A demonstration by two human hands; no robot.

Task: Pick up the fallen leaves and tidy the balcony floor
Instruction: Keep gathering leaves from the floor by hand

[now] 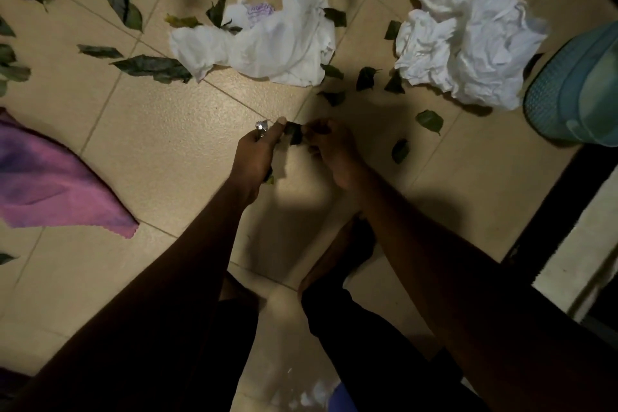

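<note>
Head view shows the left hand (255, 152) closed around a small shiny scrap (261, 126), its thumb pinching one side of a dark held leaf (295, 134). The right hand (334, 152), deep in shadow, seems to curl its fingers on the other side of that leaf, just above the balcony floor (167, 150). Many more fallen leaves (122, 3) lie scattered across the tiles, mostly beyond the hands and off to the left, some tucked against the crumpled white paper (465, 33). They look dry and curled, so I judge them very light, thin and brittle: a hard squeeze would probably crumble them into bits that are harder to collect. Flat ones may cling to the smooth tile. A raised edge or the stem end looks like the best place to pinch, with gathered leaves stacked loosely in one palm.
</note>
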